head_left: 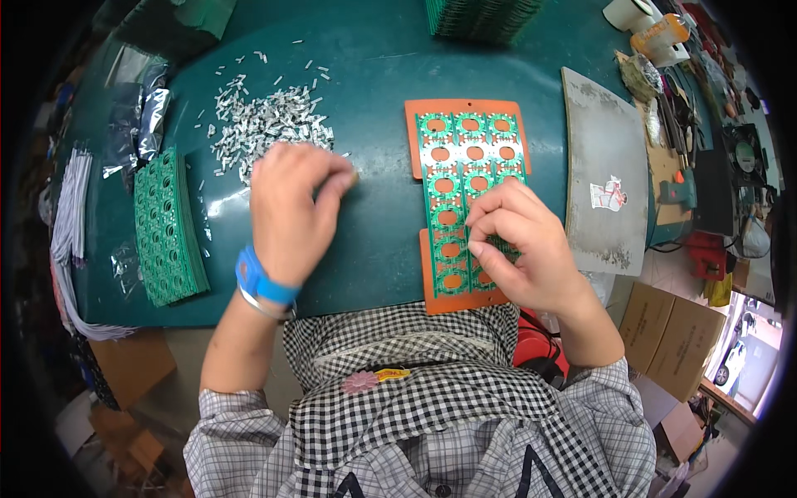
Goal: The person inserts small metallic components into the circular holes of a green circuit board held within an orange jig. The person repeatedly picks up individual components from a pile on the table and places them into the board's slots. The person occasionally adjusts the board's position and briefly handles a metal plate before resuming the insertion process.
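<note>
A green circuit board panel [465,166] with round holes lies in an orange carrier frame [415,141] on the dark green table [374,83]. My right hand [523,245] rests on the panel's lower part, fingers pinched together over it; whether it holds a small part I cannot tell. My left hand [290,207], with a blue wristband, reaches into the near edge of a pile of small silver metal parts [266,120], fingers curled on them.
A stack of green panels [166,228] lies at the left, with white wires [70,207] and plastic bags beyond. Another green stack [477,17] is at the far edge. A grey metal sheet [602,166] lies right of the carrier; tools and boxes crowd the right.
</note>
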The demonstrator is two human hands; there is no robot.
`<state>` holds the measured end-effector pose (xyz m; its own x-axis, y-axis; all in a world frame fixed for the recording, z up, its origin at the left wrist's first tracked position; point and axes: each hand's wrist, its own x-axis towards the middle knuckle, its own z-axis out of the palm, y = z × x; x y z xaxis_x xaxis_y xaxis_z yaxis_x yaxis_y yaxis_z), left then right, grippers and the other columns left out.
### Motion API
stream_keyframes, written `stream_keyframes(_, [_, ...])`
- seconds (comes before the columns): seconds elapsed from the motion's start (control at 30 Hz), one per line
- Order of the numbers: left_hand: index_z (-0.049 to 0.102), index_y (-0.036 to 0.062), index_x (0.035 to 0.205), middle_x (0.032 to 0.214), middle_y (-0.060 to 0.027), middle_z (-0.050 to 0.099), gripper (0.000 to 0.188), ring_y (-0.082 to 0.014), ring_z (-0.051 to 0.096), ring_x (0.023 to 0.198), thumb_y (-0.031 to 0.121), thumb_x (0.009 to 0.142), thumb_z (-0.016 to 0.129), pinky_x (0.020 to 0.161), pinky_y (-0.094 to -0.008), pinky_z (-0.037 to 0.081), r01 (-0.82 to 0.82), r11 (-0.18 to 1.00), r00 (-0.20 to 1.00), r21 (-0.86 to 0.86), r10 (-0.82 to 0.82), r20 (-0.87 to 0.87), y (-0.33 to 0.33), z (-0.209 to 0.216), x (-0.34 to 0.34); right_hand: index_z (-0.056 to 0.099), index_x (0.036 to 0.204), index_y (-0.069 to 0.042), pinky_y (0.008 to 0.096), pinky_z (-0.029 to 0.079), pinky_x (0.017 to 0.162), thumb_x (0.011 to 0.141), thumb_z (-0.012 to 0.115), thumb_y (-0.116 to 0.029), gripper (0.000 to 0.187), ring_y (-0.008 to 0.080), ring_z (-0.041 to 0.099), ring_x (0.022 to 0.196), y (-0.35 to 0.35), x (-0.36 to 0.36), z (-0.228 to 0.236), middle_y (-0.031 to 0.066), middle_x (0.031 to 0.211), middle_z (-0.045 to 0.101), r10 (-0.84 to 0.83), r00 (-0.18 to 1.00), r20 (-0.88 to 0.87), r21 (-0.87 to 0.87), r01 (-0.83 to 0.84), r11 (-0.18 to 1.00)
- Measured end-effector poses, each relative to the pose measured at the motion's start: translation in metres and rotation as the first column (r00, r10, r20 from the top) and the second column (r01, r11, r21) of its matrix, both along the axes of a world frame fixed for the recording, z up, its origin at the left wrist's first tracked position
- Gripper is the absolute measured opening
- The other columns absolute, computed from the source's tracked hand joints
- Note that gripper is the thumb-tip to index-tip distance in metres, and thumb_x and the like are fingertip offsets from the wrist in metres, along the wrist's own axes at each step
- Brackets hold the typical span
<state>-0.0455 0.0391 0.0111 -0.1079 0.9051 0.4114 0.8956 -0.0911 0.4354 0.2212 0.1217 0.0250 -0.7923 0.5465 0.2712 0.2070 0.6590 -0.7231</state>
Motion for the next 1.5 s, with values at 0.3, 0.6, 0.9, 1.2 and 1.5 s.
stream_keyframes(0.3, [0.067, 0.0111, 0.083, 0.082, -0.0001, 0.061, 0.012, -0.0213, 0.055, 0.084, 0.016, 0.081, 0.077, 0.078, -0.0380, 0.035, -0.108, 0.986, 0.991, -0.125, 0.096, -0.098, 0.028, -0.037, -0.018, 0.059, 0.079, -0.002, 0.0385, 0.047, 0.079, 0.072, 0.070, 0.005, 0.014, 0.0280, 0.058, 0.091, -0.007, 0.006, -0.015, 0.0083, 0.094, 0.060, 0.120, 0.993, -0.018, 0.020, -0.119, 0.993])
stream_keyframes(0.6, [0.066, 0.0051, 0.086, 0.079, -0.0060, 0.061, 0.011, -0.0236, 0.056, 0.076, 0.007, 0.082, 0.076, 0.070, -0.0356, 0.045, -0.064, 0.998, 0.997, -0.014, 0.064, 0.030, 0.026, -0.037, -0.018, 0.058, 0.079, -0.001, 0.0400, 0.046, 0.080, 0.075, 0.070, 0.004, 0.014, 0.0289, 0.057, 0.091, -0.008, 0.005, -0.018, 0.0093, 0.096, 0.059, 0.124, 0.992, -0.014, 0.055, -0.123, 0.991])
stream_keyframes(0.9, [0.068, 0.0007, 0.094, 0.081, -0.0081, 0.069, 0.010, -0.0146, 0.065, 0.072, 0.003, 0.086, 0.074, 0.069, -0.0276, 0.052, -0.099, 0.990, 0.945, -0.104, 0.126, 0.303, 0.018, -0.022, -0.007, 0.063, 0.083, -0.003, 0.0381, 0.046, 0.076, 0.073, 0.071, -0.004, 0.014, 0.0251, 0.058, 0.090, -0.015, 0.004, -0.012, 0.0061, 0.098, 0.060, 0.163, 0.975, 0.148, 0.180, -0.189, 0.965])
stream_keyframes(1.2, [0.059, -0.0019, 0.117, 0.093, -0.0085, 0.073, 0.028, -0.0123, 0.067, 0.089, -0.003, 0.090, 0.066, 0.085, -0.0265, 0.050, 0.119, 0.989, 0.810, -0.087, -0.046, 0.585, -0.004, 0.013, 0.032, 0.065, 0.086, -0.005, 0.0375, 0.049, 0.076, 0.069, 0.079, -0.009, 0.022, 0.0252, 0.060, 0.088, 0.002, 0.001, 0.010, 0.0052, 0.095, 0.061, 0.164, 0.986, 0.021, 0.087, -0.165, 0.982])
stream_keyframes(1.5, [0.059, -0.0012, 0.118, 0.098, -0.0111, 0.071, 0.037, -0.0197, 0.073, 0.089, -0.006, 0.084, 0.073, 0.081, -0.0307, 0.055, 0.267, 0.950, 0.869, 0.162, -0.310, 0.386, -0.009, 0.016, 0.055, 0.065, 0.084, -0.004, 0.0347, 0.052, 0.074, 0.076, 0.075, -0.002, 0.013, 0.0255, 0.063, 0.088, 0.013, -0.032, 0.015, 0.0086, 0.097, 0.064, -0.001, 0.978, -0.210, -0.069, -0.014, 0.997])
